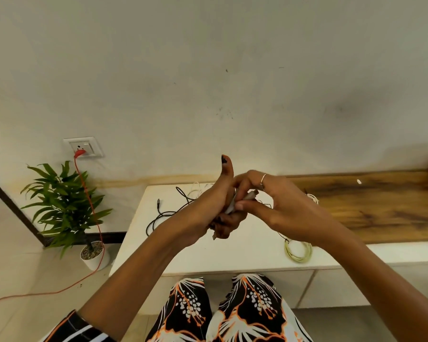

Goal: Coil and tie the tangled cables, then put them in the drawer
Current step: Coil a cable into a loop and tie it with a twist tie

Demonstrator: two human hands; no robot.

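Observation:
Both hands meet above the white cabinet top (245, 253). My left hand (208, 208) grips a bundle of white-grey cable (230, 208), thumb pointing up. My right hand (269, 203) pinches the same cable's plug end between thumb and fingers. A loose black cable (163, 213) lies on the cabinet to the left of my hands. A coiled pale yellow-white cable (298, 251) rests at the right under my right forearm. More white cable (195, 190) lies behind my hands, and a piece (313, 197) shows to the right. The drawer fronts (336, 285) below are closed.
A wooden surface (381, 206) runs along the wall at the right. A potted plant (67, 208) stands on the floor at the left. A red cord (94, 218) hangs from the wall socket (83, 146) and trails over the floor.

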